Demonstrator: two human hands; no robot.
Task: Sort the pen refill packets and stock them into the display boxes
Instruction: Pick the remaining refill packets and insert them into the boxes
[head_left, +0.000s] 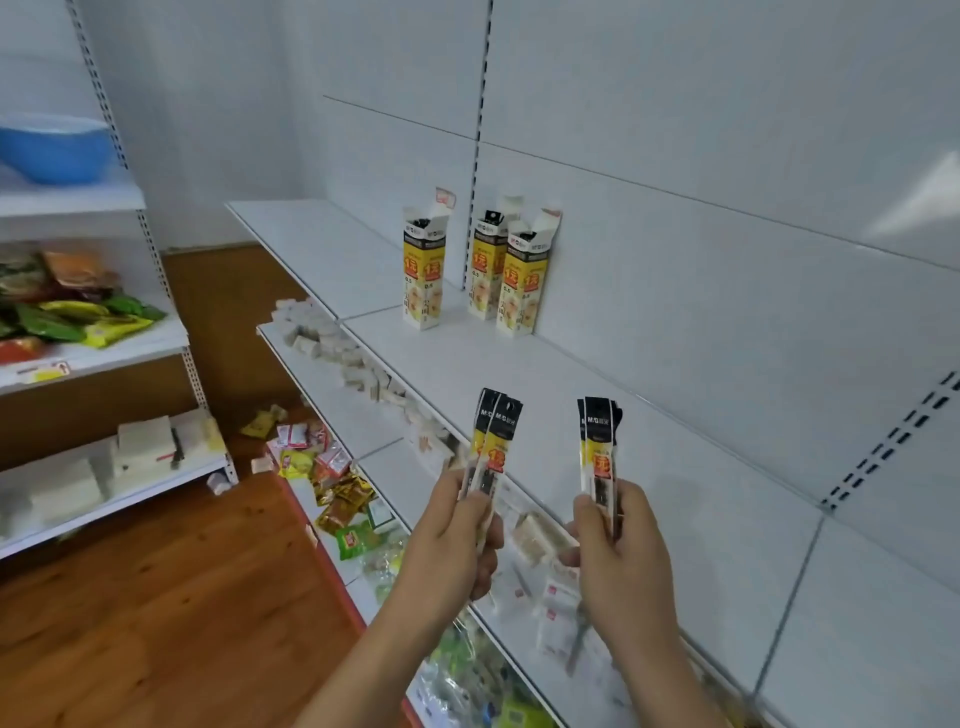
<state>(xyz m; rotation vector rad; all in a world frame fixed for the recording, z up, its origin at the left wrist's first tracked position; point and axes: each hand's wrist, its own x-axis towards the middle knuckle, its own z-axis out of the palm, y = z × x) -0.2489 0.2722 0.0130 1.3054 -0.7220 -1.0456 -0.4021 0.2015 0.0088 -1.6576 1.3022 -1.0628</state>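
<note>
Upright, refill packets (492, 441) pinched in left fingers (470, 512), others (600, 452) in right fingers (589, 514).

Your left hand (451, 540) grips two refill packets (491, 447) upright, your right hand (615, 556) grips another bunch of packets (600, 449); three open display boxes (423, 275) stand on the white shelf (519, 364) beyond

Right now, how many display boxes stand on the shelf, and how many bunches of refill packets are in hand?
Display boxes on the shelf: 3
Bunches of refill packets in hand: 2
Total: 5
</note>
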